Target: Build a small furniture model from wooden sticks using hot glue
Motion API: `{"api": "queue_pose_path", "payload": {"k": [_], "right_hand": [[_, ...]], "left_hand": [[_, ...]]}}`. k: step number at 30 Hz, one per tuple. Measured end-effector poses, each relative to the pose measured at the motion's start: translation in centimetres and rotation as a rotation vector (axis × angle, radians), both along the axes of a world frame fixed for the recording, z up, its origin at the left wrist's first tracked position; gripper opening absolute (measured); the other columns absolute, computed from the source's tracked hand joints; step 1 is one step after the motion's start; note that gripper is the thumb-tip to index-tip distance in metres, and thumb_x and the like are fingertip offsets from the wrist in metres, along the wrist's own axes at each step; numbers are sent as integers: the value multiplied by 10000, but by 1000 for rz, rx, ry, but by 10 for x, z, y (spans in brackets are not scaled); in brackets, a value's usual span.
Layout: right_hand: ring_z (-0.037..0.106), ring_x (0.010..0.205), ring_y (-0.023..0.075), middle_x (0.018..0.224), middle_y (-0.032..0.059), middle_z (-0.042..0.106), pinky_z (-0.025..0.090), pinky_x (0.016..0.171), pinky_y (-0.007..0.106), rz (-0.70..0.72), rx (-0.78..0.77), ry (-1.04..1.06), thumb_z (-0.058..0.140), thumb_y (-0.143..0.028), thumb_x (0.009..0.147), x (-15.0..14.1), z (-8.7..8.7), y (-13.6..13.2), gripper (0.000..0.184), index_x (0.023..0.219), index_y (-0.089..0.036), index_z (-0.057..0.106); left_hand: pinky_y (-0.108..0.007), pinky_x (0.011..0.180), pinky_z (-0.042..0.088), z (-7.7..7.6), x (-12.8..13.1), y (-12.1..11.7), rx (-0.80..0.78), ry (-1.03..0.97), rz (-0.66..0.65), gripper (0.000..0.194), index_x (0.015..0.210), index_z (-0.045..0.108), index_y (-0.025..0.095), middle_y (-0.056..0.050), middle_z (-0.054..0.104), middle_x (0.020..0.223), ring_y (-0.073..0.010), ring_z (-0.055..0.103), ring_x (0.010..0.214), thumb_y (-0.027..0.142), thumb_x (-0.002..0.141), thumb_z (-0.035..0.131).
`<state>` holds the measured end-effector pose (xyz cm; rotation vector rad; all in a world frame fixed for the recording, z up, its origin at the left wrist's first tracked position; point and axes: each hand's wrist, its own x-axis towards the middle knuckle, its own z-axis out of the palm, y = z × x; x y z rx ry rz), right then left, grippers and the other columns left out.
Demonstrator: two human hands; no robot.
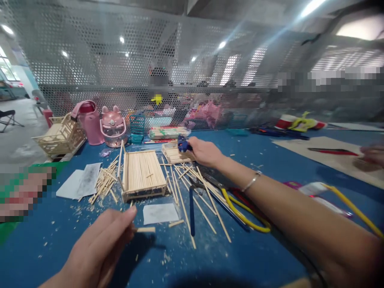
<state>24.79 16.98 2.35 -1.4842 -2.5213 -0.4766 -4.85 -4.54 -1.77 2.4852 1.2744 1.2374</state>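
My left hand (103,244) is low at the front and pinches a short wooden stick piece (146,229) between thumb and fingers above the blue table (210,256). My right hand (203,152) reaches far across the table and grips a blue glue gun (181,144), held over a small wooden stick panel (174,153). A bracelet (252,181) sits on my right wrist. A larger stick-built tray (143,175) lies between my two hands. Loose long sticks (192,192) are scattered right of it.
A white paper scrap (160,213) lies near my left hand, more paper (79,183) and a stick pile (105,182) at the left. Yellow-handled pliers (243,210) lie under my right forearm. A stick house model (60,136), pink containers (113,126) and a perforated screen (120,68) stand behind.
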Motion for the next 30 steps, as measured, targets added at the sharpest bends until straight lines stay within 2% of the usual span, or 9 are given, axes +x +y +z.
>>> {"api": "queue_pose_path", "payload": {"k": [3,6,8,9,13,16,20,25,30], "right_hand": [[528,899,230,1018,162,576,358,705,300,120,-27,-33,397,-267,839,-3,-6,7,249,1001,-117,513],[516,892,236,1020,166,573,352,727,330,117,24,26,363,-249,851,-10,3,-10,255,938,-118,563],[515,889,226,978,150,591,349,741,337,145,74,188,314,-254,874,-19,14,-38,304,927,-121,583],[522,876,212,936,128,609,349,745,333,206,48,274,306,-265,883,-25,20,-56,318,917,-133,594],[562,819,170,874,37,666,307,826,353,626,-280,354,487,-343,823,-48,32,-128,217,935,-226,631],[558,687,138,748,13,674,264,870,380,713,-368,426,527,-276,806,-57,32,-154,147,844,-246,665],[554,678,151,710,19,666,273,863,387,650,-299,600,558,-266,781,-57,31,-154,121,809,-242,674],[549,687,132,691,20,647,299,850,370,677,-88,460,488,-215,829,-55,31,-153,156,784,-190,635],[537,686,124,692,13,631,318,817,337,687,-55,415,493,-201,826,-55,33,-148,125,768,-185,603]], "left_hand": [[-236,580,482,3,2,1,-7,2,6,474,1251,427,326,-7,668,763,-139,600,645,155,811,465],[-222,554,480,7,6,2,22,7,18,439,1203,469,323,3,682,780,-133,616,640,158,797,499],[-214,529,473,9,9,3,49,14,42,414,1172,496,313,4,684,762,-130,617,620,170,785,526],[-216,522,470,10,10,3,59,18,62,395,1157,511,305,0,685,757,-132,617,615,181,782,533],[-251,541,461,15,15,2,34,54,160,314,1089,579,285,-22,682,733,-159,617,633,227,782,542],[-268,585,461,20,18,1,-7,77,142,296,1065,602,285,-28,676,737,-163,611,646,229,779,548],[-273,627,472,25,19,6,54,138,107,329,1114,573,262,-42,672,797,-160,606,682,214,790,539],[-262,643,479,25,19,17,264,223,41,373,1191,494,209,-42,660,831,-139,588,708,179,820,507],[-279,708,472,33,23,17,333,210,22,334,1134,513,193,-43,639,887,-146,574,791,157,803,528]]}}
